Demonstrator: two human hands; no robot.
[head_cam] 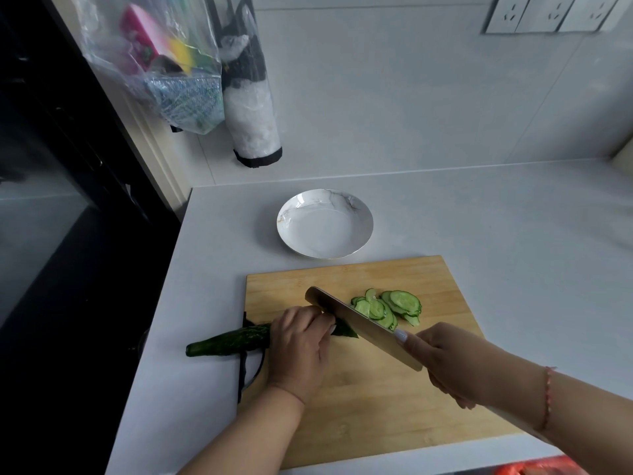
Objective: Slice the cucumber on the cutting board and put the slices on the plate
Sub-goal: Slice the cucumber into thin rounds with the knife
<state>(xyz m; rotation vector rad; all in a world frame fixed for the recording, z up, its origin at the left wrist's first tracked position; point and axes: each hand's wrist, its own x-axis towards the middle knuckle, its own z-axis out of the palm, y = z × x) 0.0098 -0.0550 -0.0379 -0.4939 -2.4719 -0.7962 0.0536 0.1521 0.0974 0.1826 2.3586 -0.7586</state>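
My left hand (301, 347) is clamped over the cucumber (227, 342), which lies across the left edge of the wooden cutting board (376, 399). The cleaver (356, 320), gripped in my right hand (448, 361), meets its cut end. Slices (388, 307) lie just right of the blade, the white plate (324, 228) beyond the board.

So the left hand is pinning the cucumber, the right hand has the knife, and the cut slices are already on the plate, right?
Not quite. The head view shows the plate holding nothing; the cucumber slices lie on the cutting board. The rest holds: left hand pins the cucumber, right hand holds the knife.
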